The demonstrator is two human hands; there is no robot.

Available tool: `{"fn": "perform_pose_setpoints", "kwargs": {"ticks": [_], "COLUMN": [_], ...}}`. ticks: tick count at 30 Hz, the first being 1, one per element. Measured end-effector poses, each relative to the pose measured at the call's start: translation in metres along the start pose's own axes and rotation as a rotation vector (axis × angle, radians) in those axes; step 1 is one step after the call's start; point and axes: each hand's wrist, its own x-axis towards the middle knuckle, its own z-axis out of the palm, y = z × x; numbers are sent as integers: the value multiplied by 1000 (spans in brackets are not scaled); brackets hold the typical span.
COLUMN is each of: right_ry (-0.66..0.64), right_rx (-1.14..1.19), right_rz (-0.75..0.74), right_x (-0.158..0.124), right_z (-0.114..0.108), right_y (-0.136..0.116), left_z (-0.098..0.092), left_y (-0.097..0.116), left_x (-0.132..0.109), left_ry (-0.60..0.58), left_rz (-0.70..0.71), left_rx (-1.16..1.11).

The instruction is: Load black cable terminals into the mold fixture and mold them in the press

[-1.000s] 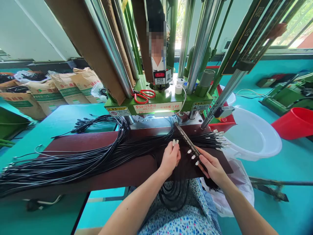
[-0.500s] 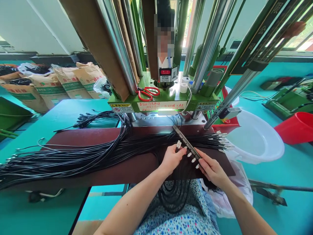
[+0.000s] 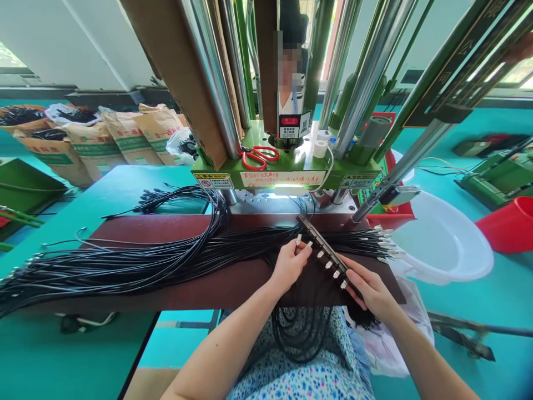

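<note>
The left hand pinches two white plugs beside the dark bar the right hand grips over the board, where a tug on the dangling cables could pull its row of plugs loose, while the press behind shows a label, apparently CAUTION, above illegible handwriting.

Dark bar: long and narrow, slanting over the brown table, one end toward the far edge, the other toward the near right corner, where my right hand grips it.
Row of pale plugs: four, spaced along the bar's left side, heads jutting out.
Two loose plugs: pale, pinched in my left hand, just beside the bar.
Black cables: looping down past the table's near edge.
</note>
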Motion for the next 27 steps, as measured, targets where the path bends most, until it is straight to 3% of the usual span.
{"fn": "perform_pose_setpoints", "kwargs": {"ticks": [10,16,21,27], "right_ry": [-66,-10,-22,-57], "right_rx": [-35,-143,-1,20], "right_rz": [-9,-45,43,40], "right_x": [2,2,1,0], "right_z": [0,7,5,-2], "right_y": [-5,-7,-13,-12], "left_z": [-2,-3,-5,-10], "left_y": [0,1,4,12], "left_x": [2,1,0,0], "left_ry": [-11,-9,-110,-267], "left_rz": [52,33,65,-28], "left_rx": [90,91,26,72]}}
